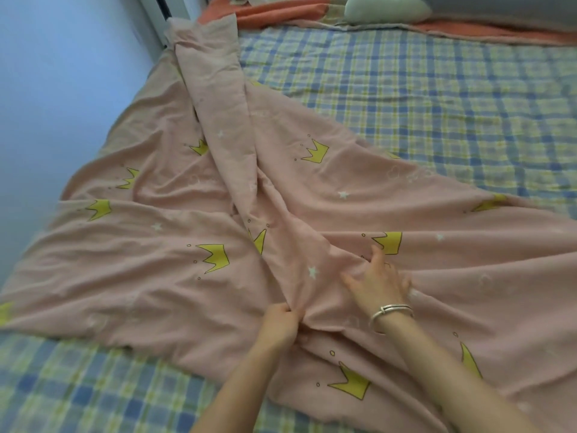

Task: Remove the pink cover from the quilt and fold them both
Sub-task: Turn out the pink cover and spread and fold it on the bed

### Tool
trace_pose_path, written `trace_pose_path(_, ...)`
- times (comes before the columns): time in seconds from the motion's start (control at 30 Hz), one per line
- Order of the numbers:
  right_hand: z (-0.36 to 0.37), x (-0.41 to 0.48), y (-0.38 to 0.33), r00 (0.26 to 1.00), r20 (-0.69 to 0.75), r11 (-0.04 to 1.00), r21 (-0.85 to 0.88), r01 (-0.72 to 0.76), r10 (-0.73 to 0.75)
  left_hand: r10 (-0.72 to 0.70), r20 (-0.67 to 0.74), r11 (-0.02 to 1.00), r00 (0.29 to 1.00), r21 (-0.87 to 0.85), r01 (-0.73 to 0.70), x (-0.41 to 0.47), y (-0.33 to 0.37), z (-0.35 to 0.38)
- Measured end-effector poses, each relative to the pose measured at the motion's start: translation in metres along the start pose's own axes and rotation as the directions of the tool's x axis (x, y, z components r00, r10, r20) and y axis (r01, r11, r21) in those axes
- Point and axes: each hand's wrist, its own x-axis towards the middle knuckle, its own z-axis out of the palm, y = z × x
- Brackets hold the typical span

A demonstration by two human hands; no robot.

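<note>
Lies spread and rumpled over the checked sheet [437, 89]: pink cover [312, 189] with yellow crowns, white stars, bunched into a long middle ridge.

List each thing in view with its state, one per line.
pink cover: spread on the bed, wrinkled, one long ridge bunched up the middle.
left hand: grips a fold of the cover.
right hand: fingers spread, flat on the cover.
plaid sheet: flat, partly covered.
</note>
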Motion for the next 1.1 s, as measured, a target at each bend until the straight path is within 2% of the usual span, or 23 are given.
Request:
trace_pose_path(0.03,-0.002,0.001,-0.001,0.998,0.036,0.999,0.009,0.042,-0.042,0.002,-0.021,1.0,1.0,-0.019,-0.002,0.002,0.0,-0.001)
trace_pose_path(0.1,-0.002,-0.011,-0.005,0.96,0.008,0.959,-0.036,0.281,-0.281,0.03,-0.182,0.993,0.983,-0.107,-0.05,0.005,0.003,-0.004)
trace_pose_path(0.17,0.004,-0.032,-0.01,0.824,-0.089,0.828,-0.087,0.554,-0.56,0.09,-0.387,0.958,0.918,-0.218,-0.186,0.008,0.013,-0.01)
trace_pose_path(0.2,0.007,-0.046,-0.013,0.755,-0.079,0.758,-0.115,0.642,-0.651,0.108,-0.399,0.934,0.91,-0.274,-0.231,0.008,0.02,-0.012)
trace_pose_path(0.27,0.019,-0.069,-0.015,0.609,-0.009,0.59,-0.259,0.765,-0.793,0.119,-0.289,0.938,0.95,-0.282,-0.204,0.005,0.031,-0.011)
trace_pose_path(0.3,0.026,-0.074,-0.012,0.592,0.027,0.557,-0.306,0.772,-0.805,0.115,-0.219,0.963,0.969,-0.214,-0.163,0.004,0.034,-0.007)
trace_pose_path(0.33,0.03,-0.075,-0.008,0.601,0.009,0.568,-0.316,0.76,-0.799,0.104,-0.19,0.981,0.976,-0.143,-0.133,0.007,0.031,-0.003)
trace_pose_path(0.4,0.034,-0.068,0.006,0.668,-0.067,0.656,-0.287,0.698,-0.741,0.08,-0.302,0.992,0.95,-0.067,-0.105,0.019,0.021,0.007)
trace_pose_path(0.47,0.036,-0.055,0.021,0.753,-0.087,0.741,-0.282,0.609,-0.652,0.013,-0.392,0.994,0.92,-0.091,-0.053,0.03,0.013,0.012)
trace_pose_path(0.57,0.025,-0.04,0.034,0.899,0.013,0.837,-0.359,0.414,-0.439,0.031,-0.392,0.999,0.919,0.05,-0.012,0.044,0.008,0.016)
trace_pose_path(0.67,0.028,-0.027,0.047,0.943,0.188,0.906,-0.279,0.318,-0.274,0.038,-0.381,0.976,0.924,0.214,0.049,0.044,0.008,0.02)
trace_pose_path(0.77,0.033,-0.025,0.056,0.925,0.262,0.854,-0.375,0.36,-0.275,0.113,-0.422,0.932,0.899,0.358,0.051,0.04,0.007,0.023)
trace_pose_path(0.83,0.035,-0.026,0.06,0.914,0.262,0.84,-0.373,0.393,-0.311,0.171,-0.436,0.928,0.883,0.372,0.004,0.036,0.006,0.022)
trace_pose_path(0.9,0.032,-0.032,0.059,0.906,0.172,0.844,-0.332,0.422,-0.386,0.173,-0.454,0.939,0.874,0.343,-0.008,0.028,0.002,0.017)
trace_pose_path(0.97,0.026,-0.042,0.058,0.861,0.058,0.835,-0.218,0.505,-0.506,0.176,-0.492,0.953,0.853,0.303,-0.022,0.02,-0.006,0.012)
trace_pose_path(1.03,0.022,-0.059,0.059,0.755,-0.09,0.759,-0.136,0.637,-0.649,0.166,-0.528,0.978,0.833,0.199,-0.069,0.01,-0.014,0.006)
trace_pose_path(1.1,0.019,-0.082,0.057,0.619,-0.129,0.629,-0.051,0.776,-0.774,0.163,-0.53,0.987,0.832,0.082,-0.141,-0.005,-0.016,0.003)
